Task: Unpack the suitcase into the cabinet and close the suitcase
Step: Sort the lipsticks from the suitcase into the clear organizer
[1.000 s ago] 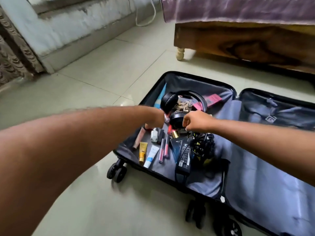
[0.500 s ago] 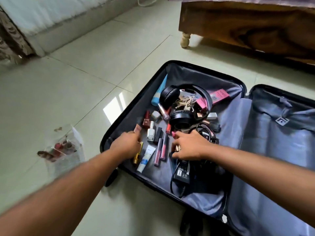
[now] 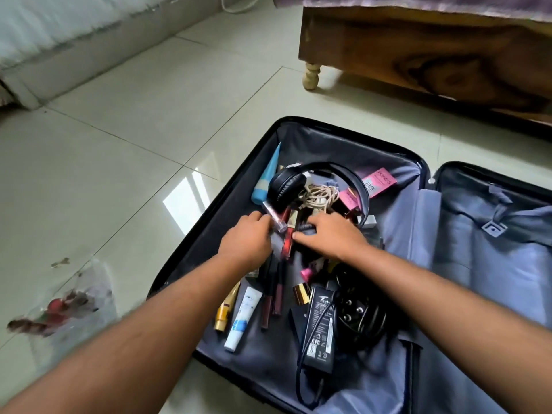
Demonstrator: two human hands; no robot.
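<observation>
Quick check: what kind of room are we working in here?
Probably a bedroom: a dark wooden bed frame on a turned cream leg, glossy pale tiled floor, open black suitcase lying on it.

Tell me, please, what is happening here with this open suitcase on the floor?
A person is sorting through an open suitcase that lies on the tiled floor. Both hands are down among small cosmetics in its left half: the left hand is at a clear lip gloss tube, and the right hand rests on the pile just below the black headphones. A power adapter, tubes and a pink box are still inside, so unpacking is not finished.
</observation>
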